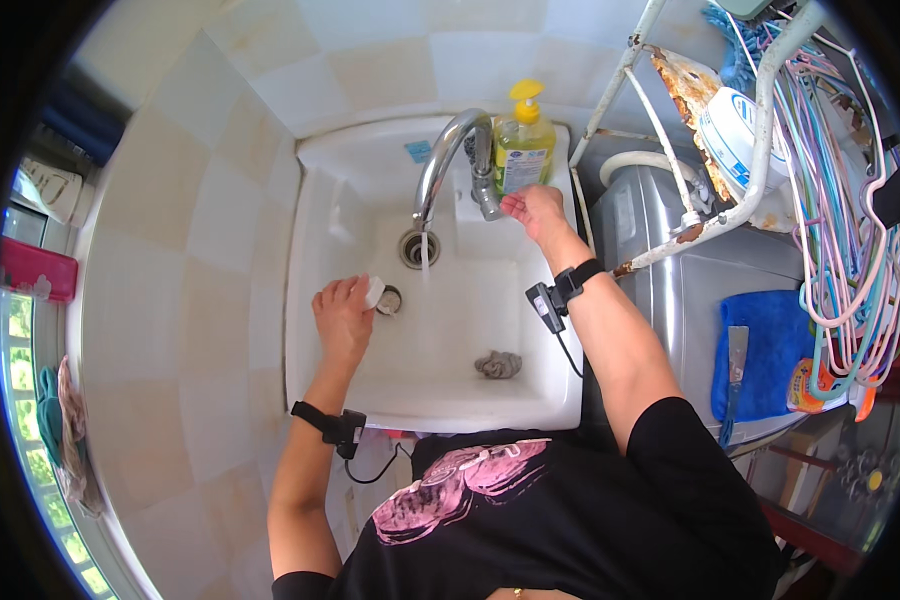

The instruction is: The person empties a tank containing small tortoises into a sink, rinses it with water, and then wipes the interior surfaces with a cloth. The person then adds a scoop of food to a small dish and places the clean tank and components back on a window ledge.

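My left hand [343, 306] holds a small white block [375, 293], possibly a sponge, over the left side of the white ceramic sink [390, 382]. Right beside the block lies a small round dark-rimmed piece [390, 301], perhaps a drain strainer. From the curved chrome faucet [441, 154], water [424, 255] runs down near the drain [414, 249]. My right hand [534, 210] has its fingertips at the faucet's handle [489, 206]; whether they grip it is unclear. A crumpled grey cloth [498, 364] rests on the sink's bottom at the right.
Behind my right hand stands a yellow pump bottle [523, 150] of liquid soap. A rusty white rack [742, 217] with many hangers [832, 225] rises at the right. Below it are a blue cloth [765, 352] and a scraper [736, 367]. A tiled wall [187, 300] borders the left.
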Demonstrator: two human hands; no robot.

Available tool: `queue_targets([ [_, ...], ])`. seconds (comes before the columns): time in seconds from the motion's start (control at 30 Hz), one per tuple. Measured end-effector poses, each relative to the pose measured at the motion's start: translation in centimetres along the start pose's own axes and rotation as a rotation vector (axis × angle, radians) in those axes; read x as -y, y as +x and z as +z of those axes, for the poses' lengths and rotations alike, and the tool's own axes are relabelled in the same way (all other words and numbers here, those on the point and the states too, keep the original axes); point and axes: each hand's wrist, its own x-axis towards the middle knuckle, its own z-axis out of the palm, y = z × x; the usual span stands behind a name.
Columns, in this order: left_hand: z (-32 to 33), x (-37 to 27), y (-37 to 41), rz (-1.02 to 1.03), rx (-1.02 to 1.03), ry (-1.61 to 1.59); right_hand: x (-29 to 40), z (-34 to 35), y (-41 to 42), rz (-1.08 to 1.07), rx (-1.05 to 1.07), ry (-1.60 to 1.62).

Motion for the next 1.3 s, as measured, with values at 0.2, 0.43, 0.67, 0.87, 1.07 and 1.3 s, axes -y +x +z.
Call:
queue_targets([
  [0.2, -5.4, 0.7, 1.7, 0.005, -0.367, -0.054, -1.8, -0.6, -0.4, -0.107, 0.024, 0.109],
  [0.43, 0.8, 3.4, -4.9, -0.217, 0.246, 0.209, -6.5, -1.2, -3.3, 0.013, 0.035, -0.435],
  [0.67, 0.9, 4.5, -7.1, -0.169, 0.564, 0.267, -11.8, -1.9, -6.6, 0.157, 0.181, -0.755],
  [0.87, -0.2, 3.4, -8.6, -0.305, 0.411, 0.191, -15.5, -2.4, -3.7, -0.018, 0.251, -1.028],
  [1.07, -2.1, 3.0, -10.0, -0.453, 0.313, 0.087, -16.8, -0.2, -5.9, -0.164, 0.413, -1.357],
  [1.3, -1.8, 4.2, -12.9, -0.446, 0.171, -0.077, -19.6, 2.7, -6.8, -0.03, 0.693, -1.727],
])
